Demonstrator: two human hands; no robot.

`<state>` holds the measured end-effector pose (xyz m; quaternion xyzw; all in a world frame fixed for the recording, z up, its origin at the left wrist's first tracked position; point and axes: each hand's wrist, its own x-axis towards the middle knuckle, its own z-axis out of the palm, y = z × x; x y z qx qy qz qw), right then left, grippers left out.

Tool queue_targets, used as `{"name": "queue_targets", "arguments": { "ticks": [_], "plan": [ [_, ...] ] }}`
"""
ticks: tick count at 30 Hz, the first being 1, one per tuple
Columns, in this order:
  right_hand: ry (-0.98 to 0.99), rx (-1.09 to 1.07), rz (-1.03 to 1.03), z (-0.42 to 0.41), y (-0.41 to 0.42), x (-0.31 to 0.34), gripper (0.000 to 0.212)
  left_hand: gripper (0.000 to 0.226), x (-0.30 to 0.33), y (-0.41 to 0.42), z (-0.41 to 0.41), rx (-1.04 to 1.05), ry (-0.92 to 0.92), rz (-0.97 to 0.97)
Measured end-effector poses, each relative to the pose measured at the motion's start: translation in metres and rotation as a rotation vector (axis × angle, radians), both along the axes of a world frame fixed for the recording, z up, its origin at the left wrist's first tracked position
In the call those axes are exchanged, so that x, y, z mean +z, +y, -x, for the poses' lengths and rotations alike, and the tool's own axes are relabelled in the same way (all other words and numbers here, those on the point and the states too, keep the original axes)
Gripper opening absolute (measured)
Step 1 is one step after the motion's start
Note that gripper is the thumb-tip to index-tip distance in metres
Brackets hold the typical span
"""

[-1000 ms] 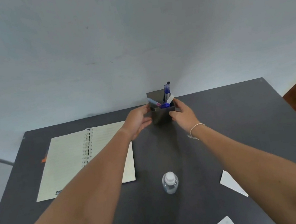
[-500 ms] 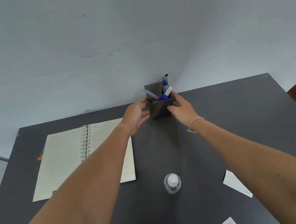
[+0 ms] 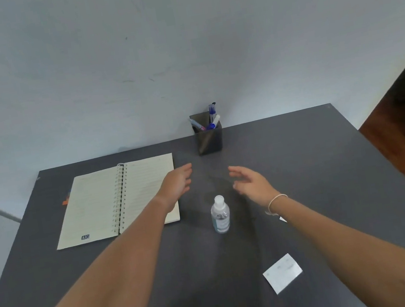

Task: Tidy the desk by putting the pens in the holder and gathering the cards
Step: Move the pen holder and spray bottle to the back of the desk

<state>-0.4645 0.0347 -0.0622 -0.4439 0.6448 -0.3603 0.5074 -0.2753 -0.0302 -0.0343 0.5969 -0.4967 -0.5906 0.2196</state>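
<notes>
A dark square pen holder (image 3: 209, 140) stands at the desk's far edge by the wall, with several pens (image 3: 213, 116) sticking out of it. My left hand (image 3: 177, 183) and my right hand (image 3: 249, 181) hover open over the desk, well short of the holder and holding nothing. A white card (image 3: 283, 272) lies near the front right. A corner of a second white card (image 3: 282, 219) peeks out from under my right forearm; the rest is hidden.
An open spiral notebook (image 3: 113, 202) lies on the left of the dark grey desk (image 3: 319, 174), partly under my left wrist. A small clear bottle (image 3: 220, 214) with a white cap stands between my forearms. The desk's right edge drops to a wooden floor.
Both hands have let go of the pen holder and pulled back toward me. The holder stays at the far edge by the wall.
</notes>
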Motion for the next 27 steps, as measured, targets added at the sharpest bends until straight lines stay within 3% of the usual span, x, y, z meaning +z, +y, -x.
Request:
{"name": "queue_targets", "arguments": {
  "ticks": [6, 14, 19, 27],
  "plan": [
    [-0.043, 0.05, -0.01, -0.013, 0.051, 0.004, 0.053, 0.043, -0.017, 0.047, -0.026, -0.137, -0.327, 0.175],
    [-0.04, 0.042, 0.063, -0.031, 0.07, 0.006, 0.057, 0.047, -0.042, 0.095, -0.045, -0.391, -0.596, 0.411],
    [0.028, 0.005, 0.15, -0.041, 0.071, 0.007, 0.034, 0.047, -0.047, 0.106, -0.043, -0.46, -0.658, 0.483],
    [0.077, 0.001, 0.194, -0.038, 0.061, 0.012, 0.03, 0.045, -0.047, 0.105, -0.036, -0.488, -0.685, 0.539]
  ]
}}
